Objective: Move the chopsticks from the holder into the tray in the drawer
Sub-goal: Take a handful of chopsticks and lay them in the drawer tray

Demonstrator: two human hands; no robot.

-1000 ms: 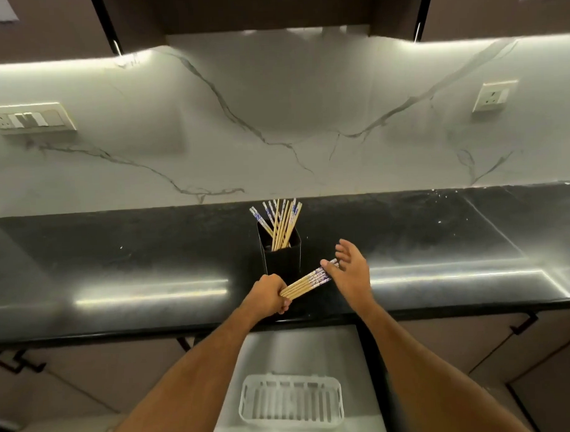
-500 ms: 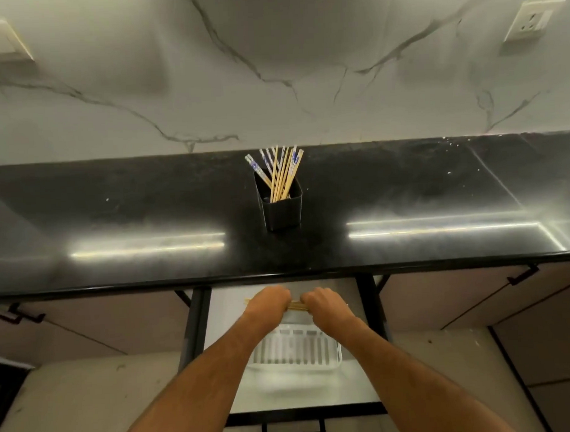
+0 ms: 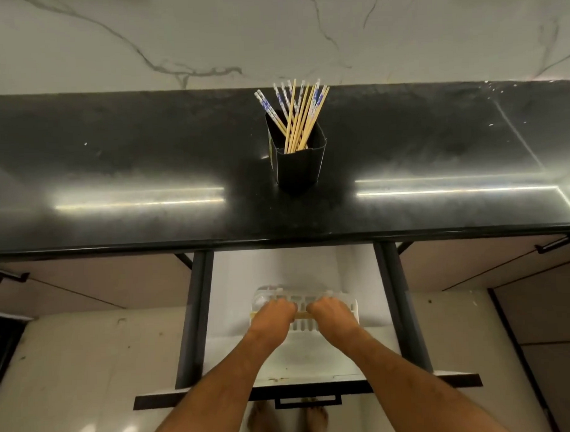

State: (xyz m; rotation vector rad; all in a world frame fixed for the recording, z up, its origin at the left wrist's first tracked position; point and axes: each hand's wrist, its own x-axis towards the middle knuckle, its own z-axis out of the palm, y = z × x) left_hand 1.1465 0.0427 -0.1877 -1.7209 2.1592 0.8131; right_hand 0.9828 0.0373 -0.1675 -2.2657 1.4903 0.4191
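A second ago both hands held a small bundle of wooden chopsticks up at the glossy black stone table (image 3: 114,176), just in front of the black square holder (image 3: 299,163). Now the bundle (image 3: 301,316) is down in the open white-lined drawer (image 3: 360,271), lying crosswise over the white slotted plastic tray (image 3: 349,302). The left hand (image 3: 274,313) and the right hand (image 3: 329,313) are both closed on it, one at each end, with only a short stretch of wood showing between them; whether it already rests on the tray floor I cannot tell.

So this batch looks nearly delivered, and what seems left is to let go. The task is far from finished, though: a good many blue-patterned wooden chopsticks (image 3: 298,115) stand in the holder on the table, leaning right, well apart from the drawer.
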